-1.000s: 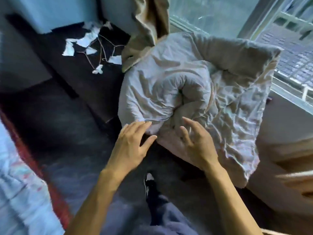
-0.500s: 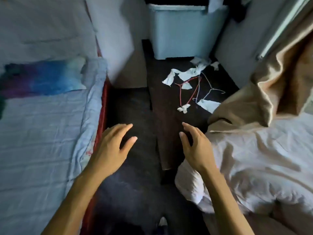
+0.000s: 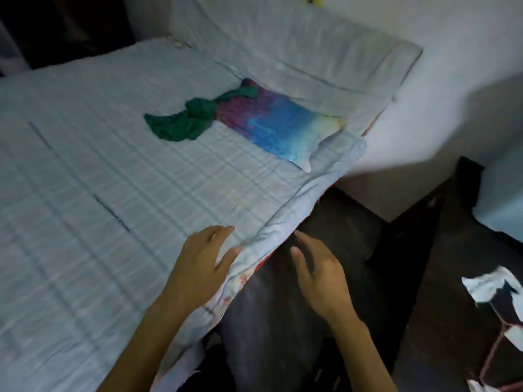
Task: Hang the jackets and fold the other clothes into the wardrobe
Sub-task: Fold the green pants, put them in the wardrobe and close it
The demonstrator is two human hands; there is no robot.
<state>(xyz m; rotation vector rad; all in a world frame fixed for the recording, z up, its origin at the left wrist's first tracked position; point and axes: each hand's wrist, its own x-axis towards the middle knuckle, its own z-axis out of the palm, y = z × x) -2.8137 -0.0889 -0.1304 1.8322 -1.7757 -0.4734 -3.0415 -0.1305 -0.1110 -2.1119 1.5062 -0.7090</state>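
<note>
Both our hands hold nothing, fingers loosely spread: the left hand (image 3: 203, 258) sits at the near edge of the pale checked bed (image 3: 85, 193), and the right hand (image 3: 317, 275) is just beside it over the dark floor (image 3: 353, 222). Well ahead of the left hand lies a rainbow pillow (image 3: 283, 128), with a crumpled green garment (image 3: 184, 120) touching its left end, likely our next piece. We should reach forward, gather its bunched middle, then spread it flat near our hands before folding.

Both hands empty, fingers relaxed: left (image 3: 202, 260) over bed (image 3: 85, 193) edge, right (image 3: 318, 271) over dark floor (image 3: 353, 227); green garment (image 3: 181, 123) beside pillow (image 3: 280, 128).
</note>
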